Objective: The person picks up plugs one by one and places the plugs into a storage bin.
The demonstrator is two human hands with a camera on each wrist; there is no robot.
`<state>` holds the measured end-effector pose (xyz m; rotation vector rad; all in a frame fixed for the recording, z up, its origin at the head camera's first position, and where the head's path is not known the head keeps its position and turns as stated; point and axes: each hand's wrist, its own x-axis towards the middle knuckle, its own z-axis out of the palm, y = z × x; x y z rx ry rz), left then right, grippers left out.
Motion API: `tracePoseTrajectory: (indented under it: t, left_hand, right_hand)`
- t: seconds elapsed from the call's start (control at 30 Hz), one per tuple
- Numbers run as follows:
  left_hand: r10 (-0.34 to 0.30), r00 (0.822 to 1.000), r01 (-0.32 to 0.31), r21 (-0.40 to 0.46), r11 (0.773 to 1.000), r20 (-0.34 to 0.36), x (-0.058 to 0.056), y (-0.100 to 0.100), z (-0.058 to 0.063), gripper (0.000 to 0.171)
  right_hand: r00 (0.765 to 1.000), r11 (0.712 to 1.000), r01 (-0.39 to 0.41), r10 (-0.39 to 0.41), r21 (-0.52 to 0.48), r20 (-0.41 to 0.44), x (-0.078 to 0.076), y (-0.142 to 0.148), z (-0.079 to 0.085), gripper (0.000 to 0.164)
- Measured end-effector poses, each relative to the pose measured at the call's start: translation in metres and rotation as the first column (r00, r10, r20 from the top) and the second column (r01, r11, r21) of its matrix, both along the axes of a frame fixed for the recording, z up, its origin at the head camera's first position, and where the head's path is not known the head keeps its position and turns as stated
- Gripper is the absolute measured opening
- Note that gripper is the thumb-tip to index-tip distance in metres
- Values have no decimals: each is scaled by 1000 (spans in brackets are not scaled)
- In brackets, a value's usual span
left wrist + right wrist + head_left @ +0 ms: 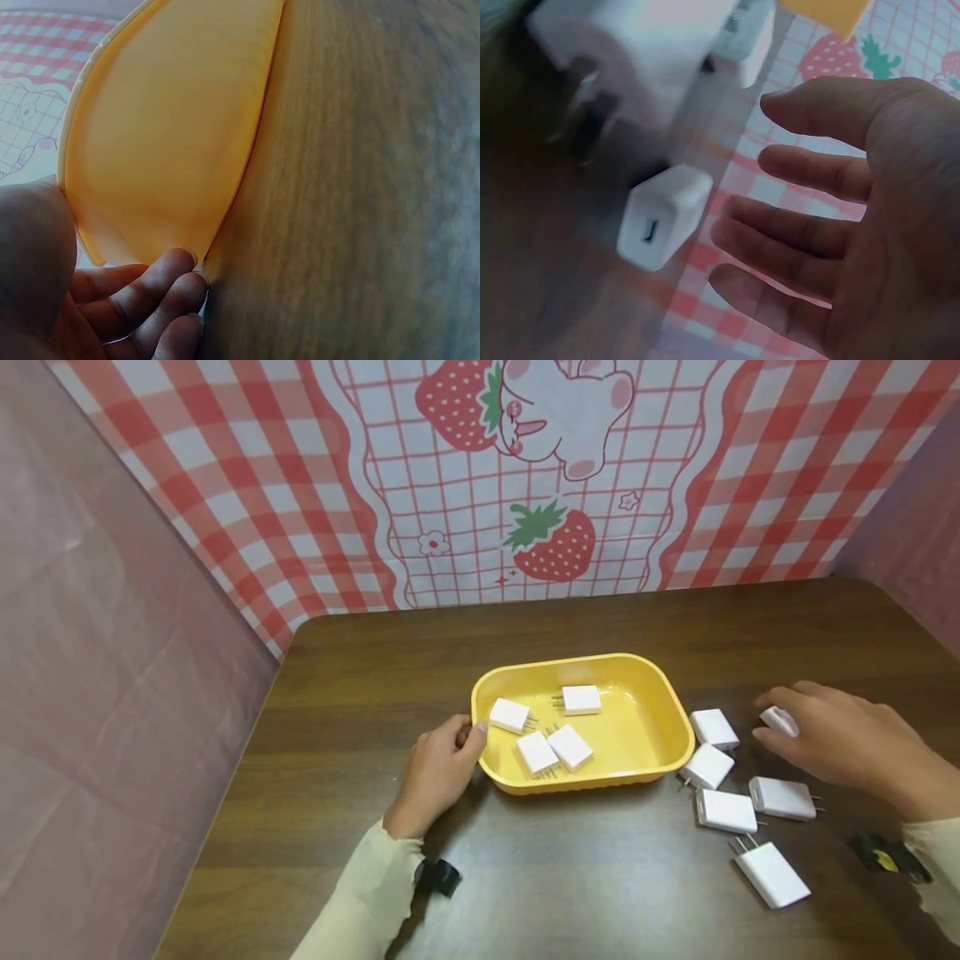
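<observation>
A yellow plastic tray [585,785] sits on the table with several white USB charger plugs [581,700] inside. My left hand [438,768] grips its left end, thumb over the rim and fingers against the outer wall; the left wrist view shows those fingers [176,289] at the wall's base. To the right of the tray, my right hand [840,735] hovers around a white charger [780,721]. In the right wrist view its fingers are loosely spread, apart from the charger [664,217], whose port end shows. Nothing is held there.
Several more white chargers [727,812] lie loose between the tray and my right hand, the nearest one [772,875] towards me. The brown wooden table [360,693] ends at the back against a red-checked strawberry cloth [555,547].
</observation>
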<state>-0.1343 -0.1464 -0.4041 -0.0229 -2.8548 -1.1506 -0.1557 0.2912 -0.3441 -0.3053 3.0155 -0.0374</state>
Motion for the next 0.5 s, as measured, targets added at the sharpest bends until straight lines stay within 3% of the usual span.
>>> tracePoseTrajectory:
  t: [0.23, 0.5]
  left_hand:
    - [-2, 1000, 2, 0, 1000, -3, 1, 1, 0, 35]
    - [-5, 1000, 5, 9, 1000, -16, 0, 0, 0, 35]
  right_hand:
    - [999, 999, -30, 30, -13, -16, 1, 20, -15, 49]
    - [1000, 1000, 18, -18, 9, -8, -1, 25, -20, 55]
